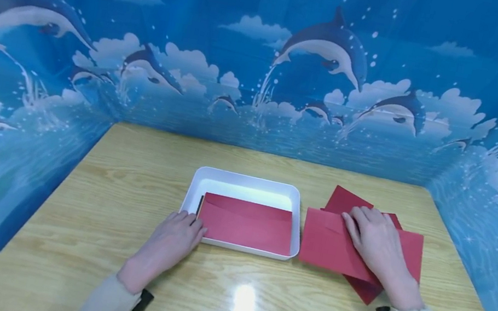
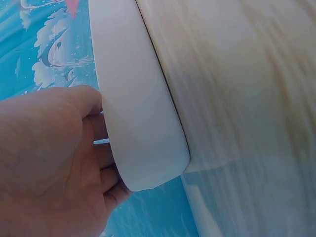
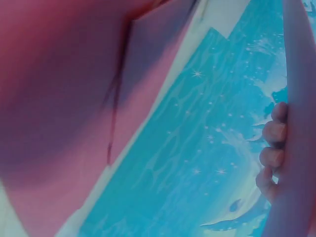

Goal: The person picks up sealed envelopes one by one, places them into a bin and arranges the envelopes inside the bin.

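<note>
While our left grip (image 1: 171, 242) curls over the edge of the white tray (image 1: 247, 179), presumably steadying it, our right grip (image 1: 378, 248) clamps a red envelope (image 1: 326, 241) by its far side.

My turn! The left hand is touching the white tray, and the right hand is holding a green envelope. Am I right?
Almost! The envelope in the right hand is red, not green; the head view shows it. The left hand is touching the white tray.
</note>
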